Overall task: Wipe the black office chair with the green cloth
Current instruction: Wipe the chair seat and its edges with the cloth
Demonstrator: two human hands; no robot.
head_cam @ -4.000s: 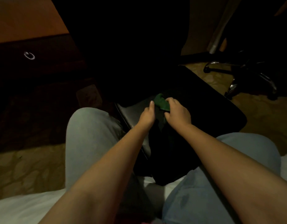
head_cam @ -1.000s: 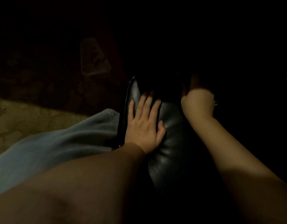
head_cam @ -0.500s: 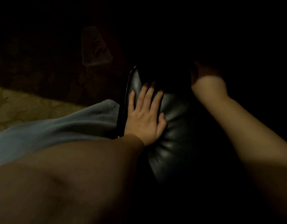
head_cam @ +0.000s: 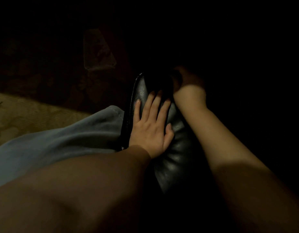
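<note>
The wiping step looks to be under way on the padded part of the black office chair point(head_cam: 175, 157), whose glossy leather runs from the centre of the frame down toward the lower middle. The left hand point(head_cam: 150, 126) lies flat on that padding at the centre, palm down, its 4 fingers point(head_cam: 153, 105) straight and slightly spread and the thumb lying out to the right. It holds nothing and seems to be steadying the cushion. The right hand point(head_cam: 190, 84) reaches past it into deep shadow just above and right of centre, with the forearm running in from the lower right. That hand is blurred and dark, so I cannot tell whether its fingers are curled, flat or clamped on anything. The green cloth shows nowhere; it is probably under or inside the right hand, at the far end of the padding, but that is a guess. The next move likely calls for a firm stroke along the leather, then for lifting the bracing left hand so the patch beneath it gets wiped too. A pale blue trouser leg point(head_cam: 61, 140) fills the lower left against the chair's edge, with patterned floor point(head_cam: 19, 113) at the left edge.
</note>
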